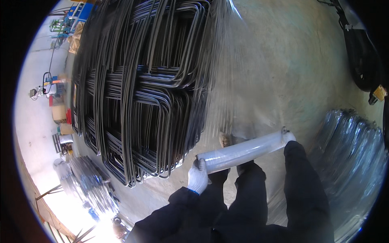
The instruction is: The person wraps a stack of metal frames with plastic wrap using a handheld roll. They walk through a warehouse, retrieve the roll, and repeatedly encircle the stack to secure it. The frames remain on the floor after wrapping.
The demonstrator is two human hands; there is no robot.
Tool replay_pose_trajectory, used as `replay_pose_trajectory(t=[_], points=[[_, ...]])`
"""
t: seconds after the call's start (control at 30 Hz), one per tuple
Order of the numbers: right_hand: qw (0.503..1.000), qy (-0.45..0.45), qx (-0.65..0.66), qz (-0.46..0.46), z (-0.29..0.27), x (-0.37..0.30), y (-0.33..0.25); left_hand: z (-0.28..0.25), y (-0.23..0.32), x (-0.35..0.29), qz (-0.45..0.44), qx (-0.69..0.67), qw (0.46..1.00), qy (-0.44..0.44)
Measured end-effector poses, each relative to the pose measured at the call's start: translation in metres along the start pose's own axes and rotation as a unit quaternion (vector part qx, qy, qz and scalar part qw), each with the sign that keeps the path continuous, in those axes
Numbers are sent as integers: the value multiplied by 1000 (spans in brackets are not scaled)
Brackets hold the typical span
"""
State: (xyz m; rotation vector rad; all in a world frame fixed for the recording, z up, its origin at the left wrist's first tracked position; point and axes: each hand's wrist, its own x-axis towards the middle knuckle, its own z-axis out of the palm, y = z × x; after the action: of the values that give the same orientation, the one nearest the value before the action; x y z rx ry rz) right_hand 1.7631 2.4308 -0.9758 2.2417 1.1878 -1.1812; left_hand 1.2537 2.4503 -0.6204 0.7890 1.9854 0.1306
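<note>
Clear stretch-film roll point(245, 152), both gloved hands, left point(198, 177) and right point(288, 137), fingers wrapped around its ends: I'd keep film taut against the stacked black bent-steel frames point(142, 89).

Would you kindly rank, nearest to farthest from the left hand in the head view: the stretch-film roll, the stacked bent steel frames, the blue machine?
From the left hand:
1. Stretch-film roll, in its grip.
2. Stacked bent steel frames, just ahead-left.
3. Blue machine, far top left.

Stacked wire frames point(137, 89) block the left (bare floor point(283, 73) opens rightward).
</note>
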Motion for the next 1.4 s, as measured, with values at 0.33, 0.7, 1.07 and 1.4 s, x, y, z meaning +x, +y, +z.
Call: replay_pose_trajectory(t=[0.33, 0.7, 1.07, 1.4], points=[[983, -22, 164, 79, 163, -82, -39, -50, -122, -18, 40, 71, 996, -22], [973, 50, 200, 106, 296, -196, -146, -163, -234, 4, 21, -2, 998, -58], [981, 30, 192, -5, 479, -80, -246, -175, -310, 53, 151, 96, 983, 32], [952, -15, 274, -137, 533, -41, -472, -217, -326, 53, 261, 283, 923, 18]])
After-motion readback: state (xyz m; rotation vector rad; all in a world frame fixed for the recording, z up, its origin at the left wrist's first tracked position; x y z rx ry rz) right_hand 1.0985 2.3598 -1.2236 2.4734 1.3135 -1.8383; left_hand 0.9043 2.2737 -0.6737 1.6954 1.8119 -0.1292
